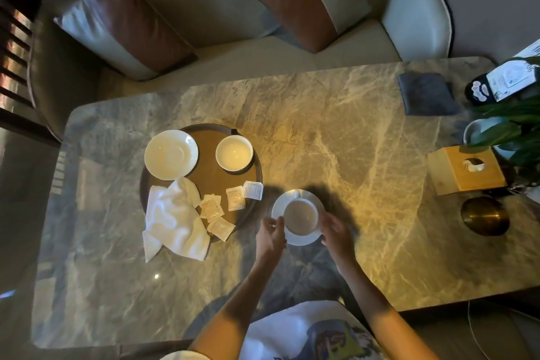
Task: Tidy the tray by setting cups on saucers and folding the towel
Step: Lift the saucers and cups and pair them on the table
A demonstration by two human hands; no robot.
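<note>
A round brown tray point(216, 181) lies on the marble table. On it rest an empty white saucer point(171, 154), a white cup point(234, 153) standing directly on the tray, several small sachets point(233, 199) and a crumpled white towel point(175, 219) that hangs over the tray's near edge. Right of the tray, on the table, a second white cup point(301, 216) sits on a second saucer point(304, 238). My left hand point(270, 232) touches that saucer's left rim and my right hand point(336, 231) its right rim, fingers curled around the edges.
A folded grey cloth point(425, 93) lies at the table's far right. A wooden tissue box point(464, 169), a potted plant point(514, 126), a brass bowl point(485, 215) and a card stand point(508, 79) crowd the right end. A sofa with cushions point(122, 23) stands behind the table.
</note>
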